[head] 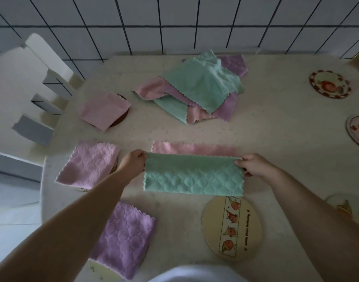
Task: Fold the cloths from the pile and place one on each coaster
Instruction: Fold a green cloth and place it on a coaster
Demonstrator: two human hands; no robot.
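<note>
Holding a green cloth stretched between them, the left hand and the right hand each pinch one upper corner, fingers curled onto the fabric, so the cloth hangs folded double as a wide band just above the counter. The left hand grips the band's left end, the right hand its right end, and the cloth spans the whole gap between them. Just behind it a pink cloth lies flat on the counter as a long strip. Below the band's right end, nearer the person, sits a bare round coaster with a fruit strip. On the left, three folded cloths each cover a coaster: a purple one nearest, a pink one just left of the left hand, and another pink one farther off, a brown coaster rim showing beneath it. The pile of unfolded cloths, green, pink and purple, lies at the far middle. More bare coasters sit along the right edge.
</note>
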